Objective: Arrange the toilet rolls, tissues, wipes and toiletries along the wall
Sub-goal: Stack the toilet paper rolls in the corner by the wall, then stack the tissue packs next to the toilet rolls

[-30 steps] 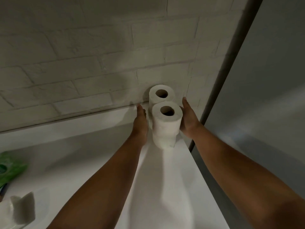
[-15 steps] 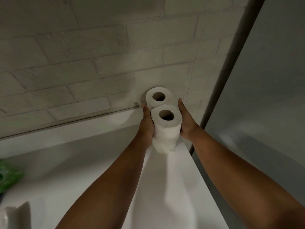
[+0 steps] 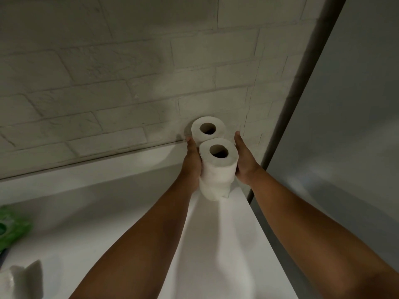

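Observation:
Two white toilet rolls stand upright at the far right end of the white shelf (image 3: 226,244). The back roll (image 3: 207,128) touches the brick wall, and the front roll (image 3: 218,167) stands against it, nearer to me. My left hand (image 3: 192,162) presses flat on the left side of the front roll. My right hand (image 3: 245,160) presses on its right side, so the roll is clamped between both palms. The fingertips of both hands reach along the sides of the back roll.
A green wipes pack (image 3: 11,227) lies at the left edge of the shelf. A white tissue pack (image 3: 20,281) sits at the bottom left corner. The shelf ends at its right edge beside a grey pipe (image 3: 302,87) and a grey wall.
My left hand has moved in from beside the rolls until it presses on the front roll. Both hands now squeeze it, and the rolls sit closer to the wall.

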`<state>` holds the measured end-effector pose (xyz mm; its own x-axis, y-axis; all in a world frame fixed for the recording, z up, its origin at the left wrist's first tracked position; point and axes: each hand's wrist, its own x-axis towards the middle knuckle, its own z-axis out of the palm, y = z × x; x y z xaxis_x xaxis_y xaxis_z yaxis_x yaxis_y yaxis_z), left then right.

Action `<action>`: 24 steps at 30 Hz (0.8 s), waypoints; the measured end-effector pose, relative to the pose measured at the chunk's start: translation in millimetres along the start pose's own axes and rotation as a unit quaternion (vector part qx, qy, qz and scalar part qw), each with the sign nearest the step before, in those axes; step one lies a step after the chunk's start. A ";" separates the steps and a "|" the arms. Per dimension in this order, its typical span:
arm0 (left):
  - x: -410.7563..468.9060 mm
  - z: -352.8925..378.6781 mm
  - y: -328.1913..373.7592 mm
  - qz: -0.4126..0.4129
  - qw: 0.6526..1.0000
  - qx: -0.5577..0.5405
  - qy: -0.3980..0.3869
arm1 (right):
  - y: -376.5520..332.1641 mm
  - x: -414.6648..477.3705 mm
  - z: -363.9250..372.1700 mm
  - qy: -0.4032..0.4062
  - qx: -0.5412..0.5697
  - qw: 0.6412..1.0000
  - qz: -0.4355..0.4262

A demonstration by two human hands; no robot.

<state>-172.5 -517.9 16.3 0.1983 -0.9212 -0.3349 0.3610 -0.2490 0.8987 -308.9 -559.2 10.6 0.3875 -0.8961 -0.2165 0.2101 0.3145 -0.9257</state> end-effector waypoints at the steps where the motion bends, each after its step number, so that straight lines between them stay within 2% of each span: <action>1: -1.7 0.2 2.6 0.003 1.000 -0.001 0.005 | -1.7 -0.9 -0.4 0.013 -0.023 1.000 0.000; 3: -9.6 -0.6 8.0 0.014 1.000 0.010 0.026 | -5.6 -3.9 -1.8 0.043 -0.082 0.996 -0.008; 6: -23.1 -7.3 13.0 0.045 0.997 0.033 0.054 | -14.3 -12.6 -0.7 0.093 -0.112 0.989 -0.023; 9: -42.9 -19.7 12.7 0.106 0.986 0.104 0.078 | -29.8 -34.2 9.5 0.137 -0.169 0.970 -0.107; 12: -73.4 -34.3 17.7 0.179 0.962 0.184 0.089 | -39.4 -65.0 26.2 0.175 -0.255 0.930 -0.198; 18: -132.0 -77.7 19.8 0.270 0.929 0.209 0.142 | -17.0 -122.9 88.8 0.149 -0.321 0.869 -0.346; 24: -201.1 -153.3 9.3 0.305 0.900 0.274 0.144 | 33.9 -160.3 162.9 0.036 -0.352 0.877 -0.324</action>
<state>-69.3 -289.1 48.5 0.4647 -0.8399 0.2806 -0.3842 0.0943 0.9184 -217.6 -353.8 64.4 0.3294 -0.8408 0.4296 -0.2515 -0.5167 -0.8184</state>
